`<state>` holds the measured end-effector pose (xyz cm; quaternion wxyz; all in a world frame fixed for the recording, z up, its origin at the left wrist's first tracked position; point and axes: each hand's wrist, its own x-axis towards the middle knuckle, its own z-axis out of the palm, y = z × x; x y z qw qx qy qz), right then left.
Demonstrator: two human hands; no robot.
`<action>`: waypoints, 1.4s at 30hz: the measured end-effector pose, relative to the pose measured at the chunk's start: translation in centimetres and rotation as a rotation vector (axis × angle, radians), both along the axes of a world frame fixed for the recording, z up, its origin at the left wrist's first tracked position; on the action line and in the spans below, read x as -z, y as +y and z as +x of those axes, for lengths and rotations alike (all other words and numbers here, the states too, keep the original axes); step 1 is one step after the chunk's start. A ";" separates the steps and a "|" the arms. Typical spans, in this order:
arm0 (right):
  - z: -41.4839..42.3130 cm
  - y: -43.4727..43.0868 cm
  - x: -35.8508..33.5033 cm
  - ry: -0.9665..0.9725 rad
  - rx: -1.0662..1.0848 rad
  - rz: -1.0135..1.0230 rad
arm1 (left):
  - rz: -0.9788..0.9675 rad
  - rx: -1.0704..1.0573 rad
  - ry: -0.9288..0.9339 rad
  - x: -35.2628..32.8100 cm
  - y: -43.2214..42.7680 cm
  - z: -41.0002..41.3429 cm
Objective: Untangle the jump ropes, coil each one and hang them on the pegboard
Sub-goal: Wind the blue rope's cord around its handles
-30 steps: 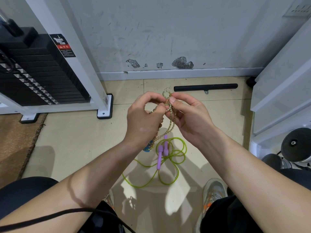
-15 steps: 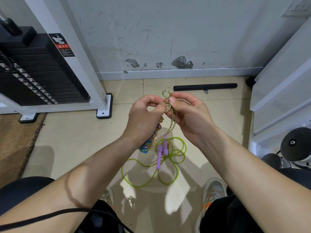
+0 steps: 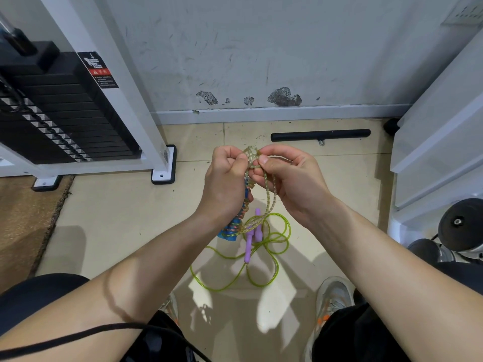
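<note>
Pale speckled rope (image 3: 270,194): held up between both hands, above the floor (image 3: 117,218). A small loop stands at the top between the fingertips. Several strands hang from it in a loose bundle.
Left hand (image 3: 224,184): fingers curled, thumb and forefinger pinching the speckled rope at the left of the loop.
Right hand (image 3: 290,184): thumb and forefinger pinching the same rope just right of the loop. The other fingers are curled, with the hanging strands passing in front of them.
Blue handle (image 3: 231,231): sticks out below the left palm, pointing down, with turns of rope wound round it. How it is held inside the palm cannot be seen.
Green rope (image 3: 281,246): lies on the tiled floor under the hands in loose, overlapping loops.
Purple handles (image 3: 249,248): two, side by side across the middle of the green rope. The hanging speckled strands reach down near their upper ends.
Black bar (image 3: 320,135): flat on the floor near the wall, beyond the hands.
Weight stack (image 3: 52,113): far left, behind a white frame post (image 3: 117,87).
Brown mat (image 3: 21,218): left edge, beside the tiles.
Shoes (image 3: 332,296): at the bottom, the nearer loops of green rope just ahead of them.
</note>
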<state>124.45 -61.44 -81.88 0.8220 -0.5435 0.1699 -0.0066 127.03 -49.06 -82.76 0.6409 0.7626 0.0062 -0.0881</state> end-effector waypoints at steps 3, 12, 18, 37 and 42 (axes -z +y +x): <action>0.1 0.0 0.0 0.011 -0.025 -0.015 | 0.006 -0.023 -0.027 0.2 0.0 0.0; 0.4 0.1 0.0 -0.006 -0.076 -0.144 | 0.044 -0.018 -0.130 0.2 0.2 -0.3; 0.9 0.0 -0.2 0.028 -0.069 -0.312 | 0.080 -0.009 -0.145 0.4 0.1 -0.5; 0.9 -0.7 -0.3 -0.027 -0.253 -0.264 | 0.063 -0.061 -0.118 0.0 0.1 -0.8; 1.0 -0.8 -0.3 -0.030 -0.258 -0.159 | 0.038 -0.038 -0.146 -0.5 0.2 -1.0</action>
